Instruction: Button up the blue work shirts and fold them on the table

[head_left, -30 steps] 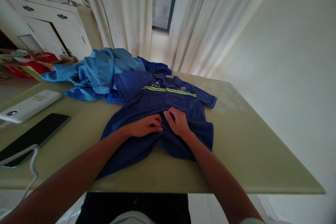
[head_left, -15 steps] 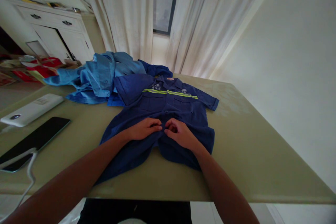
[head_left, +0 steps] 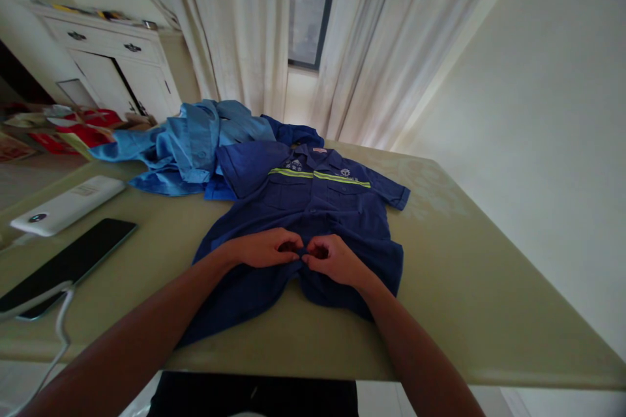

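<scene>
A dark blue work shirt [head_left: 313, 208] with a yellow-green reflective stripe across the chest lies front-up on the pale green table [head_left: 464, 287]. My left hand [head_left: 264, 249] and my right hand [head_left: 332, 259] meet at the shirt's front opening, low on the shirt. Both have fingers curled and pinch the cloth at the placket, fingertips almost touching. What sits between the fingertips is too small to see.
A heap of light blue shirts [head_left: 190, 143] lies behind the dark one. At the left are a white power bank [head_left: 68, 205], a black phone [head_left: 63, 264] and a white cable [head_left: 59, 332]. White cabinet [head_left: 112, 65] and curtains [head_left: 244, 32] stand behind.
Both hands have slid down the shirt's front opening toward the hem, staying together and pinched on the cloth. The view has shifted slightly.
</scene>
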Tool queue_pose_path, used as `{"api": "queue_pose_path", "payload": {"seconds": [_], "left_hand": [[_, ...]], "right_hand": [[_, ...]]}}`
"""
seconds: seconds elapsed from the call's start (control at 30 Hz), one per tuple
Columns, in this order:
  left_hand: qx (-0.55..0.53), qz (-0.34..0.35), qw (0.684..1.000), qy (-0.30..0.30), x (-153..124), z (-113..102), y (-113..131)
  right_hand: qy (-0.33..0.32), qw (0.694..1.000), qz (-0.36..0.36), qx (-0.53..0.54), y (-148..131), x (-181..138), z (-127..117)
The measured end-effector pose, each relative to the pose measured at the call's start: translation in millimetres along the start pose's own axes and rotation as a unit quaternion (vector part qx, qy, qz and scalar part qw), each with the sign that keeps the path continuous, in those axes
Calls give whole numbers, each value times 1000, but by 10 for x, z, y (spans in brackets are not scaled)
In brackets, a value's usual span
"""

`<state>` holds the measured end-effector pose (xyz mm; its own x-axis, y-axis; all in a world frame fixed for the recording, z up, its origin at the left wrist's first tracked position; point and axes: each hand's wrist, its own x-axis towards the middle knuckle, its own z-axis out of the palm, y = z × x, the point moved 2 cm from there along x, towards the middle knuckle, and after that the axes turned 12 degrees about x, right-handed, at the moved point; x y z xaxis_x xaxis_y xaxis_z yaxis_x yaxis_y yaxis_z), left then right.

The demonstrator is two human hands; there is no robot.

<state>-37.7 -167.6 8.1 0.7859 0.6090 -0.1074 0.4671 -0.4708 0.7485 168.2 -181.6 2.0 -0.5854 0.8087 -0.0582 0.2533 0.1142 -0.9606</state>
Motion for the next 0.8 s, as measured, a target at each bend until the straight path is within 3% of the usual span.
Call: {"api": "queue_pose_path", "payload": {"seconds": [0.27, 0.4, 0.67, 0.8], "left_hand": [[19, -31, 999, 36, 16, 19, 76], [10, -40, 998, 46, 26, 32, 104], [-20, -15, 995, 93, 10, 12, 123], [-26, -25, 992, 120, 25, 60, 124]], "right_hand": [[42, 988, -23, -144, -181, -44, 71], [30, 988, -36, -150, -189, -49, 75], [105, 965, -147, -189, -230, -88, 77], [99, 956, -164, -223, -212, -99, 76]]}}
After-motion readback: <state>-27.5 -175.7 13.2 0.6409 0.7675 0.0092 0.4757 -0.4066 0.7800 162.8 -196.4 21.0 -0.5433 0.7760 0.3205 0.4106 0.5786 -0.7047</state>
